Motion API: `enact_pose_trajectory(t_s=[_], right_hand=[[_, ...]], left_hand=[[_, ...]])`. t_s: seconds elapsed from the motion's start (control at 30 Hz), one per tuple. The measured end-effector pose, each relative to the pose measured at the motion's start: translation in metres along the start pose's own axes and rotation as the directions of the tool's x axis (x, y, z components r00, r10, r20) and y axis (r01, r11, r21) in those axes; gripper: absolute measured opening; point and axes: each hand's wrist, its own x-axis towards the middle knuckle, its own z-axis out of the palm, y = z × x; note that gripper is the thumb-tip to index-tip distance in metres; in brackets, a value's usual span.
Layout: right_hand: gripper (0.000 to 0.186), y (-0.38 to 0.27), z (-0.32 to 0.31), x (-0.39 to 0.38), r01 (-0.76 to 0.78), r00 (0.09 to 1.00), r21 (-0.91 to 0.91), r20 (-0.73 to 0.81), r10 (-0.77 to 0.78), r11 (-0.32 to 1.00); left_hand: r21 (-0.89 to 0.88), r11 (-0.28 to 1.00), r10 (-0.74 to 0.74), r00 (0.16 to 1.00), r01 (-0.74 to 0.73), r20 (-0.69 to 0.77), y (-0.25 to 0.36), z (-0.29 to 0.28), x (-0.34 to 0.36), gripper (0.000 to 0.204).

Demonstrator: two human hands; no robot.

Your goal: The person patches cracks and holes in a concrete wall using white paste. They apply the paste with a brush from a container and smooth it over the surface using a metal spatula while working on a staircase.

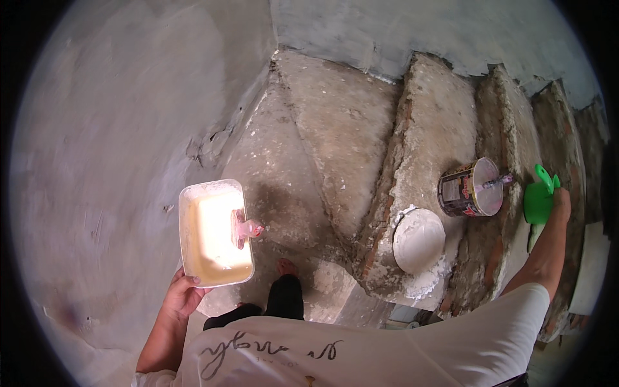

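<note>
My left hand (182, 294) is closed on the lower rim of a white rectangular tub (183, 238), held out at the left. Pale liquid or a bright, washed-out inside shows in it. Across the tub's right side rests a wide brush (239, 229) with a pinkish handle that sticks out past the rim. Far to the right, my right hand (562, 201) reaches out over the steps and grips a green plastic jug (538, 204). Part of the grip is turned away, and the jug's inside is hidden.
A dark-labelled paint can (456, 191) with a smeared stick or brush handle stands on a rough step. Next to it is a round white plaster-covered container (419, 241). Bare concrete stairs (348, 116) with crumbly edges rise rightward. A grey plastered wall (116, 142) borders the left.
</note>
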Motion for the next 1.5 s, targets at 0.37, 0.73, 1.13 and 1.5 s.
enact_pose_trajectory(t_s=[0.37, 0.73, 1.13, 1.5], right_hand=[[0.040, 0.032, 0.030, 0.086, 0.260, 0.963, -0.206, -0.017, -0.269, 0.943], [0.040, -0.009, -0.029, -0.071, 0.052, 0.884, -0.119, -0.457, -0.101, 0.992], [0.017, 0.024, 0.034, -0.279, 0.589, 0.805, 0.487, -0.424, -0.416, 0.645], [0.029, -0.019, 0.204, -0.437, 0.860, 0.504, 0.089, -0.297, -0.811, 0.502]], left_hand=[[-0.080, 0.997, -0.021, 1.000, 0.022, 0.017, 0.001, 0.004, -0.004, 0.068], [-0.115, 0.993, 0.001, 1.000, 0.002, 0.023, 0.002, 0.003, -0.006, 0.065], [-0.145, 0.989, 0.037, 0.999, -0.035, 0.011, -0.006, -0.001, -0.016, 0.063], [-0.089, 0.993, 0.079, 0.997, -0.080, -0.010, -0.006, -0.021, -0.030, 0.072]])
